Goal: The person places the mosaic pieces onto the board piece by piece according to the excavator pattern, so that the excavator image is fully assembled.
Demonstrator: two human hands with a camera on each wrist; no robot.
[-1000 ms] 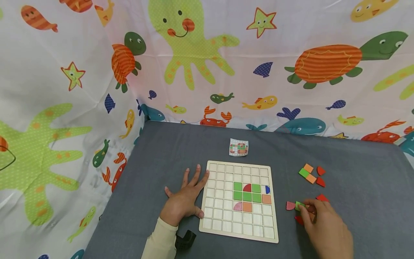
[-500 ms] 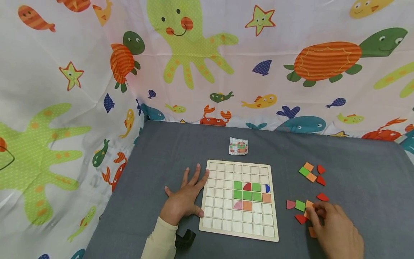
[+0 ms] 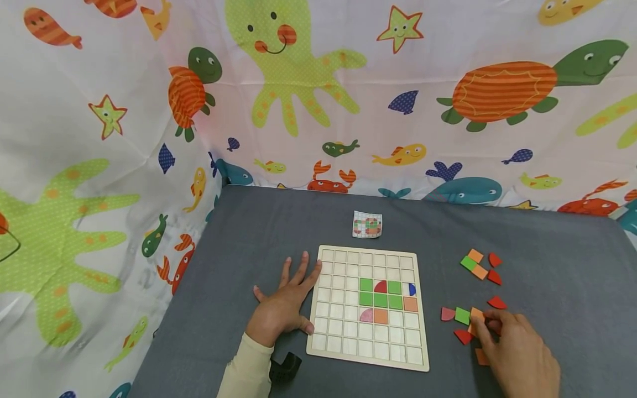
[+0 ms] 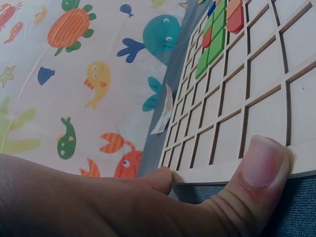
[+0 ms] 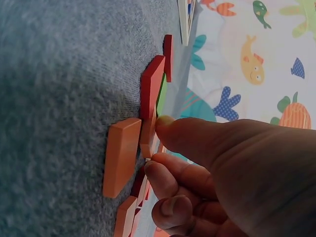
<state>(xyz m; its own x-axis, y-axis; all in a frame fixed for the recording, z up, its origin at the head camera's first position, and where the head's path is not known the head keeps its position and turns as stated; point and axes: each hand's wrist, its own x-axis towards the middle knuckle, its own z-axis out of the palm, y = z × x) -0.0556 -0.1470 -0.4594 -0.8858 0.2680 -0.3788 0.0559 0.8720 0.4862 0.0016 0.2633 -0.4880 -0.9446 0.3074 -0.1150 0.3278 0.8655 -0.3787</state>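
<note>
A wooden grid board (image 3: pixel 338 331) lies on the grey cloth, with green, orange, red, pink and blue tiles in some of its cells. My left hand (image 3: pixel 283 309) spreads its fingers along the board's left edge. In the left wrist view, the thumb (image 4: pixel 261 168) rests on the board's rim. To the right of the board, my right hand (image 3: pixel 520 351) pinches an orange square tile (image 5: pixel 148 136) between thumb and fingertips, low at the cloth. Around it lie a green tile (image 3: pixel 462 315), a pink tile (image 3: pixel 447 314), red tiles (image 3: pixel 463 336) and another orange tile (image 5: pixel 121 158).
Behind the board lies a small printed pattern card (image 3: pixel 367 225). Farther back on the right is a second group of tiles, with a green one (image 3: pixel 468 262). A black object (image 3: pixel 286 368) sits by the left wrist. A sea-animal curtain (image 3: pixel 318 99) borders the cloth.
My right hand has shifted slightly right, from over the green tile to an orange one, leaving the green tile and a nearer orange tile visible. My left hand has stayed on the board's edge.
</note>
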